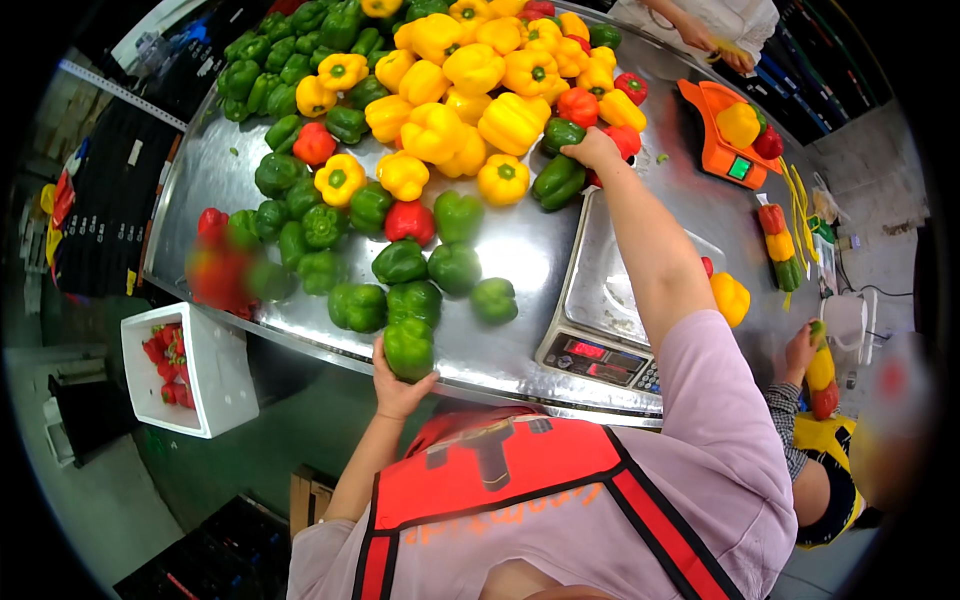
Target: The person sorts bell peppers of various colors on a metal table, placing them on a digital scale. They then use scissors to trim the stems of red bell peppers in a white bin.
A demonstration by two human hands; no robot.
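My left hand (398,394) is closed around a green bell pepper (408,348) at the table's near edge. Several more green bell peppers (399,262) lie just beyond it, some slightly blurred. My right arm reaches across the scale to the far pile, where my right hand (597,150) closes on a green bell pepper (564,135); its fingertips are partly hidden. Another green bell pepper (559,182) lies just below that hand, and a red bell pepper (628,141) sits beside it. Yellow bell peppers (433,131) are heaped to its left.
A digital scale (592,362) stands under my right arm. An orange scale (712,103) bears peppers. Left, a white foam box (214,400) holds red peppers, near a blurred red shape (220,272). At right a co-worker's hand (800,352) holds stacked peppers; another person's hand (694,32) is far right.
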